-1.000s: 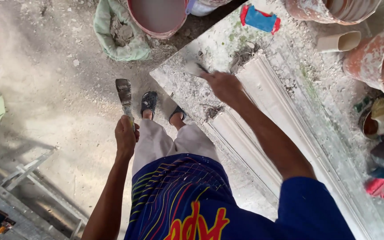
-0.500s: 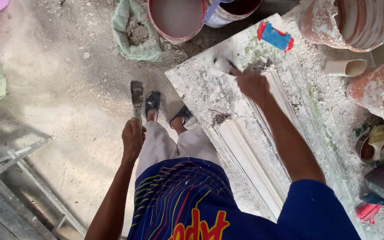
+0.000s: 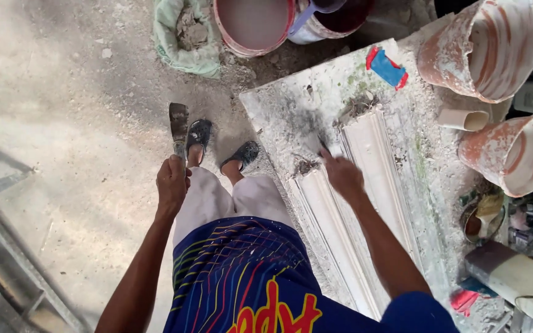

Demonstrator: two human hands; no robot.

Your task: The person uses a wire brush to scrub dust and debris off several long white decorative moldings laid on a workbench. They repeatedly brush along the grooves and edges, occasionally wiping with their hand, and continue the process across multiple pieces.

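Plaster moulding (image 3: 365,185): my right hand (image 3: 342,174) grips a small tool, scraping gently along it; left hand (image 3: 172,182) clasps a putty knife (image 3: 178,126).

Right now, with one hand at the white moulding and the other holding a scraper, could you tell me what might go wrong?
The right hand works a small tool at the end of the white moulding; a slip could chip its edge.

The left hand holds the scraper blade-out just above the sandalled feet; if dropped, it might hit the toes.

Plaster crumbs cover the workbench, so the moulding might sit unevenly.
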